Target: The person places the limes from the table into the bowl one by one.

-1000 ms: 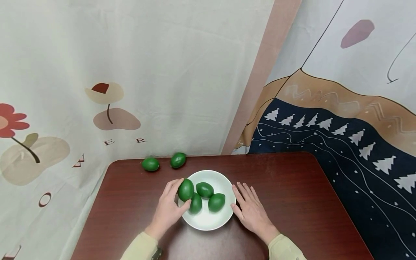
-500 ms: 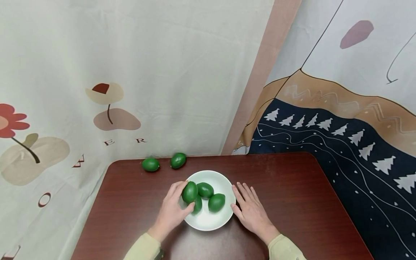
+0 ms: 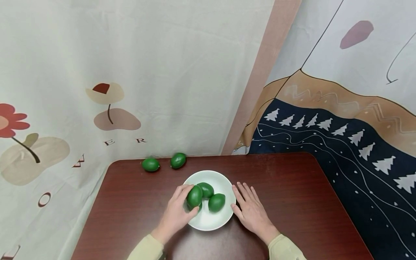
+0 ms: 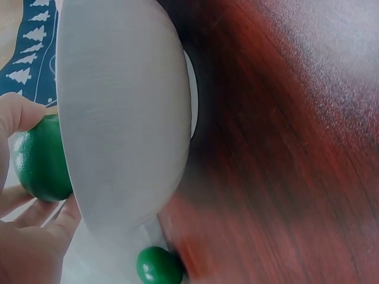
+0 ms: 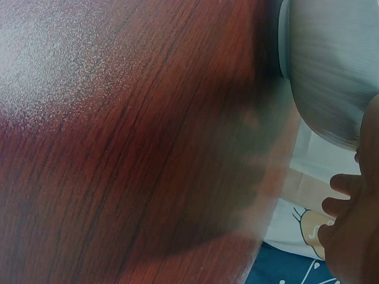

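My left hand (image 3: 176, 211) holds a green lime (image 3: 194, 196) between thumb and fingers, over the left side of a white bowl (image 3: 208, 222). In the left wrist view, the lime (image 4: 42, 160) shows past the bowl's rim, partly hidden by its wall (image 4: 121, 118). Inside the bowl lie a lime (image 3: 216, 202) on the right and another lime (image 3: 206, 190) at the back. A further lime is mostly covered by the held one. My right hand (image 3: 252, 210) lies with straight fingers at the bowl's right rim, apparently touching it.
Two more limes, a left lime (image 3: 150, 164) and a right lime (image 3: 178, 160), rest near the far edge of the dark red wooden table (image 3: 276, 180). Behind the table hangs a pale printed curtain (image 3: 182, 90); a navy tree-patterned cloth (image 3: 312, 133) hangs at the right.
My left hand has moved right and slightly toward me, bringing the held lime further over the bowl and over another lime there. My right hand has stayed in place.
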### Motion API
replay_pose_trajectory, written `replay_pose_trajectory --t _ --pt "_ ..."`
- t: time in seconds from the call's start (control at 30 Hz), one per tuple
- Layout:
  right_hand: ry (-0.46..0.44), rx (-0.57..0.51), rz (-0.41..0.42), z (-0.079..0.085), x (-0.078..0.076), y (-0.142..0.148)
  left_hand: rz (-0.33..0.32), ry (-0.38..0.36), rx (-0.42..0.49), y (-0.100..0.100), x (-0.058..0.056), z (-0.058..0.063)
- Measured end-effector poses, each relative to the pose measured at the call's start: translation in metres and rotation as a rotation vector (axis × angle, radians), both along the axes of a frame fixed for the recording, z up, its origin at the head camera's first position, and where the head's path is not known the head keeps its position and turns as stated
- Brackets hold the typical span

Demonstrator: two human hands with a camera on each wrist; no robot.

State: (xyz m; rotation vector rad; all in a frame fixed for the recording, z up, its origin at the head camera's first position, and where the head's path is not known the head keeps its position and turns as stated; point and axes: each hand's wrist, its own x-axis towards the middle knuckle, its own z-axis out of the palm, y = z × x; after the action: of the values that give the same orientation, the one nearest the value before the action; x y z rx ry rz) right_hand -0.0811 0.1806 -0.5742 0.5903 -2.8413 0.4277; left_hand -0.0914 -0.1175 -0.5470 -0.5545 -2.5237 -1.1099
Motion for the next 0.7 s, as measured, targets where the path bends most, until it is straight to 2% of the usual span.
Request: replay_pose_trajectory --t 0.4,0.7 --pt "0.029 0.012 -0.002 0.0 0.001 -0.001 -0.041 -0.023 -0.011 0.007 0.005 -0.001" --pt "0.026 0.014 -0.001 -0.002 0.0 0.0 -0.071 -0.003 -0.041 0.014 0.007 -0.004"
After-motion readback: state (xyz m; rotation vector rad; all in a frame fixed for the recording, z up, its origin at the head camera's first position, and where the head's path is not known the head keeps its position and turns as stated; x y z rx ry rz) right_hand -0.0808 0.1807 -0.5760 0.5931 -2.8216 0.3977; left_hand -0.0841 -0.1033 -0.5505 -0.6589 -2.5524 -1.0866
